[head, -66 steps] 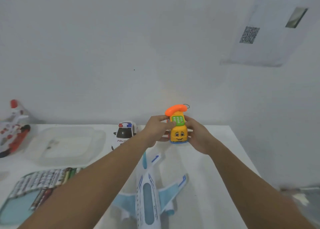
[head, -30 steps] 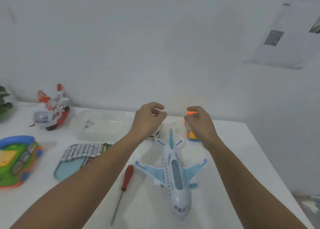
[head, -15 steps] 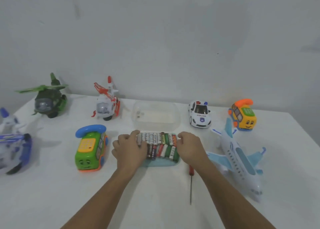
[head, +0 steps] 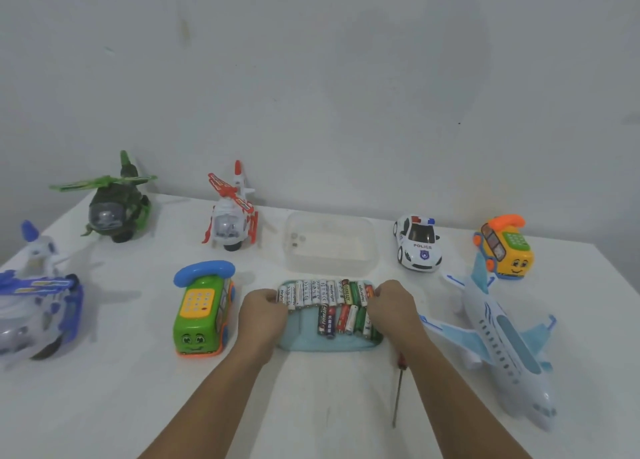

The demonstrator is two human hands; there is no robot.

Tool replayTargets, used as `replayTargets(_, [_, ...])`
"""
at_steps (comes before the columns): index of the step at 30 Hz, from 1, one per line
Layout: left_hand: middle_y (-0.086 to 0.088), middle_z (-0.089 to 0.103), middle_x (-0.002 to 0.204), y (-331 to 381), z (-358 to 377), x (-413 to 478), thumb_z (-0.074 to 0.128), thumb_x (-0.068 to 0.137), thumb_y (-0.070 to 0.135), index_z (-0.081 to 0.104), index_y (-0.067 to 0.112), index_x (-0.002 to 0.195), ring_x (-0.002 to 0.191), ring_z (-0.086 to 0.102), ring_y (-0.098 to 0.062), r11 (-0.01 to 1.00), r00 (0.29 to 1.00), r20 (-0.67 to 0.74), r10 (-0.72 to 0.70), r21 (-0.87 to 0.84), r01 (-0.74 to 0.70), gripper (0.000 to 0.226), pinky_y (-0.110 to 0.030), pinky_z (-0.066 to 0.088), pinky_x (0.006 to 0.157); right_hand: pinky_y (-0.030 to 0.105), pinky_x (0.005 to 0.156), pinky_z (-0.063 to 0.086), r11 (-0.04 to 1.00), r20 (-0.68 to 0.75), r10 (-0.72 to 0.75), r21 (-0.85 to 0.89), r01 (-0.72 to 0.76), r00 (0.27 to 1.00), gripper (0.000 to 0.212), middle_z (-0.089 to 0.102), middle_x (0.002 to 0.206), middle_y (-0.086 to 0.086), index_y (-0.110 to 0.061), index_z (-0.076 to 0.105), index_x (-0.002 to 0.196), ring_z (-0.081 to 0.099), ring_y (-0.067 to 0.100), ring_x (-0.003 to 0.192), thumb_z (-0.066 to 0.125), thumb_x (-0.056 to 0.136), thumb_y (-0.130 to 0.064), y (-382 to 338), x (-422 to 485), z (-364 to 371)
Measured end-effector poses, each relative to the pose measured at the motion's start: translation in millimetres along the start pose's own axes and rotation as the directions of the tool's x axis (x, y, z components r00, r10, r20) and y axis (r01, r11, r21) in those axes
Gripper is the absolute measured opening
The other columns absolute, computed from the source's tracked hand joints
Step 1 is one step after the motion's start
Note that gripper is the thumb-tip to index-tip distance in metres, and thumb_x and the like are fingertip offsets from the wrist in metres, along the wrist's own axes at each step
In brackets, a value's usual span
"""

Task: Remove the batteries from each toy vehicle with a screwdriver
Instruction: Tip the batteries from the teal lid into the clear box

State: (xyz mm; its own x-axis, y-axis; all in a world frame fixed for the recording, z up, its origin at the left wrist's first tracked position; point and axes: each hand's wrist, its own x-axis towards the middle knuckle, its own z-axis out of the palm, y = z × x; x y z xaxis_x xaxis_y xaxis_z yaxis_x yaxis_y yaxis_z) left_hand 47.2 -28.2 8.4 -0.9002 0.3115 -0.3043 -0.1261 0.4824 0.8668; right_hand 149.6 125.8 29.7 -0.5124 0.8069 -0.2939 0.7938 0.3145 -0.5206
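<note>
A light blue tray (head: 304, 339) lies at the table's middle with several batteries (head: 329, 297) lined up in it. My left hand (head: 263, 314) grips the tray's left end, fingertips against the outermost batteries. At the tray's right end my right hand (head: 394, 309) grips it with curled fingers. A screwdriver (head: 397, 392) lies just right of the tray, its red handle partly hidden by my right forearm. Toy vehicles stand around: a green phone bus (head: 202, 311), a police car (head: 419, 243), an orange phone car (head: 505, 247) and a pale blue airplane (head: 502, 340).
A clear plastic box (head: 329, 247) holding a few small screws stands behind the tray. A green helicopter (head: 110, 205), a red-white helicopter (head: 232, 216) and a blue-white helicopter (head: 34, 306) stand at the left. A white wall rises behind the table (head: 121, 389).
Both hands let go of the orange phone car at the back right, drew back and came down on the two ends of the battery tray. The view swung left and down.
</note>
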Motion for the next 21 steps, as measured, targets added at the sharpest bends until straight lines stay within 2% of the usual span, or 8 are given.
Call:
replayTargets(2, [-0.011,0.065,0.075,1.2,0.0,-3.8,0.051,0.087,-0.007,0.064,0.015,0.071,0.069,0.050,-0.022,0.999,1.000,-0.009,0.007,-0.040,-0.007,0.029,-0.029,0.035,0.060,0.025,0.053,0.036,1.000,-0.004,-0.014,0.004,0.014,1.000,0.009,0.052,0.076,0.006,-0.004,0.052,0.085,0.050,0.020,0.072,0.046,0.091,-0.006,0.1,0.6,-2.6])
replayTargets(5, [0.001,0.066,0.071,2.7,-2.3,-7.8,0.052,0.088,-0.010,0.062,0.022,0.068,0.068,0.056,-0.016,0.990,1.000,-0.021,0.011,-0.137,-0.014,0.039,-0.027,0.041,0.061,0.026,0.057,0.043,1.000,-0.006,-0.014,0.016,0.014,1.000,0.017,0.061,0.081,0.009,0.002,0.060,0.096,0.051,0.017,0.069,0.045,0.091,-0.004,1.0,-0.7,-7.8])
replayTargets(8, [0.005,0.064,0.076,3.1,-4.0,-13.8,0.050,0.088,-0.015,0.064,0.016,0.084,0.070,0.057,-0.011,0.976,1.000,0.011,0.013,-0.217,-0.010,0.033,-0.025,0.046,0.066,0.033,0.079,0.052,1.000,-0.007,-0.019,0.011,0.019,1.000,0.022,0.066,0.105,0.013,0.002,0.060,0.110,0.059,0.021,0.086,0.046,0.094,-0.004,1.3,-7.9,-14.9])
replayTargets(10, [0.005,0.063,0.077,4.4,-6.1,-20.4,0.050,0.088,-0.017,0.062,0.015,0.091,0.071,0.057,-0.008,0.966,0.999,0.024,0.026,-0.257,-0.019,0.034,-0.020,0.047,0.063,0.035,0.086,0.051,0.999,-0.013,-0.033,0.008,0.033,0.999,0.026,0.066,0.110,0.015,0.004,0.061,0.113,0.063,0.025,0.099,0.046,0.094,-0.004,2.3,-12.5,-18.6])
replayTargets(13, [0.008,0.064,0.068,7.6,-11.2,-30.1,0.051,0.089,-0.018,0.061,0.018,0.080,0.061,0.060,-0.003,0.950,0.998,0.034,0.058,-0.310,-0.045,0.039,-0.006,0.045,0.050,0.036,0.089,0.050,0.998,-0.039,-0.055,0.027,0.056,0.998,0.028,0.066,0.113,0.018,0.006,0.064,0.114,0.062,0.028,0.107,0.046,0.094,-0.003,3.4,-18.7,-24.5])
replayTargets(16, [0.015,0.069,0.056,9.2,-15.0,-34.9,0.052,0.090,-0.017,0.064,0.026,0.076,0.052,0.062,0.008,0.935,0.993,0.089,0.083,-0.350,-0.047,0.046,-0.007,0.048,0.051,0.036,0.087,0.049,0.995,-0.082,-0.068,0.074,0.074,0.994,0.027,0.065,0.112,0.018,0.006,0.064,0.110,0.061,0.028,0.105,0.045,0.093,-0.001,5.7,-21.2,-32.1])
replayTargets(21, [0.012,0.074,0.067,12.2,-17.3,-37.3,0.047,0.090,-0.021,0.068,0.018,0.091,0.061,0.068,0.003,0.905,0.981,0.179,0.077,-0.424,0.006,0.044,-0.014,0.054,0.058,0.023,0.073,0.048,0.968,-0.127,-0.085,0.225,0.112,0.988,0.027,0.065,0.103,0.004,-0.007,0.064,0.116,0.060,0.016,0.095,0.048,0.094,-0.005,11.6,-17.7,-46.9])
